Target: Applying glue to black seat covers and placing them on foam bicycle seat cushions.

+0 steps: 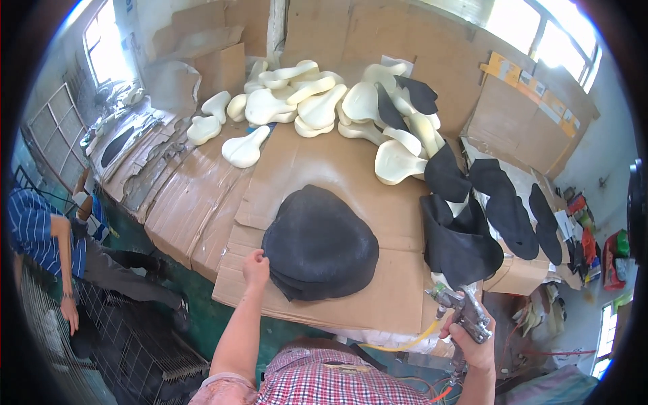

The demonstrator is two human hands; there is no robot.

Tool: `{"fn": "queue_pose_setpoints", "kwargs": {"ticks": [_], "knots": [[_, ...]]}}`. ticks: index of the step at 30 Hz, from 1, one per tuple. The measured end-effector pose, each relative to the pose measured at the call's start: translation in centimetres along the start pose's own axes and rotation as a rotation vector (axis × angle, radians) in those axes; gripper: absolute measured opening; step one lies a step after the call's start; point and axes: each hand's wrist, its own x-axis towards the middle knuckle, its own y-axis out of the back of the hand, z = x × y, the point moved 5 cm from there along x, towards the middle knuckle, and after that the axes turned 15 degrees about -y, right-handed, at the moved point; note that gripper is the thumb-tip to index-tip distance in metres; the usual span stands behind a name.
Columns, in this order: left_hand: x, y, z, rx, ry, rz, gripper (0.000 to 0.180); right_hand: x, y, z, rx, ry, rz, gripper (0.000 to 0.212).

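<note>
Cardboard-topped bench (403,229): at its centre lies a black stack (320,243), left grip (256,270) at its nine-o'clock edge, pinch unclear. Right grip (476,347), five o'clock, clasps a spray gun (472,323). Twelve o'clock's foam saddles (319,108) mostly remain bare.

In the centre of the frame, the stack of covers (320,243) is showing a dull, plain black, and the loose covers (506,216) at right are matching it. Across the upper middle, the saddle-shaped pads (266,106) are gleaming pale cream. The worktop (398,290) is wearing cardboard brown. At lower right, the spray gun (476,320) is glinting silver, while a hose (408,345) is running yellow. A shirt (320,381) at bottom centre is displaying red, white and dark checks; another shirt (30,223), far left, is carrying white stripes on blue.
</note>
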Motion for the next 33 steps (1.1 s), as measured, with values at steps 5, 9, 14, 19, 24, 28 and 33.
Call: {"fn": "queue_pose_setpoints", "kwargs": {"ticks": [5,9,14,19,24,28,33], "knots": [[-0.9,-1.7,3.5,0.514,-0.025,-0.167,0.034,-0.8,2.6,0.3,0.044,-0.078,0.019,0.057],[-1.0,-1.6,5.3,0.623,-0.006,-0.152,0.03,-0.1,2.7,-0.4,0.075,-0.032,-0.03,0.058],[-0.7,-1.9,5.1,0.657,-0.01,-0.126,0.025,-1.5,3.6,-0.1,-0.116,-0.317,-0.204,0.052],[0.2,-2.8,1.9,0.343,0.018,-0.056,0.016,-1.0,3.2,-0.9,-0.041,-0.177,-0.189,0.054],[-0.4,-3.7,0.1,-0.152,0.269,0.064,0.029,-1.0,3.8,-0.1,-0.126,-0.111,-0.204,0.057],[-1.6,-3.4,1.4,-0.503,0.546,0.317,0.043,-1.8,5.1,0.3,-0.065,-0.093,-0.074,0.057],[-2.0,-4.0,3.2,-0.5,0.516,0.117,0.047,-2.5,5.5,1.2,-0.041,-0.128,-0.153,0.061]]}}
